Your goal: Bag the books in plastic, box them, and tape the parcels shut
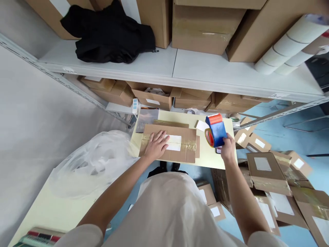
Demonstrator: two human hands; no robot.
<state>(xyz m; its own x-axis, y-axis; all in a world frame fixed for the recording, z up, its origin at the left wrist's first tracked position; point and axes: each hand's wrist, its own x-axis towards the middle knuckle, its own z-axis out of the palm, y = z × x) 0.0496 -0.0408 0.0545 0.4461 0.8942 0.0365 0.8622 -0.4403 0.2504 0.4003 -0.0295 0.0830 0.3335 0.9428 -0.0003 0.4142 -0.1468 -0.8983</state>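
A taped cardboard box [189, 137] with a white label [174, 142] lies on the pale yellow table [210, 159]. My left hand [156, 145] rests flat on its top, fingers spread, partly over the label's left edge. To the right, my right hand [228, 147] grips a blue and orange tape dispenser [218, 132] by its handle, held above the table. A roll of tape shows at the dispenser's left side. Beneath it, partly hidden, a phone-like item [218, 150] lies on the table. Behind the box are more pieces of cardboard [171, 124].
A dark printed sheet [147, 118] and a white card [202, 125] lie on the table. Shelving [177, 80] with boxes stands ahead; a black garment [110, 34] lies on it. Labelled cartons [267, 171] are piled at right. Clear plastic wrap [95, 161] sits at left.
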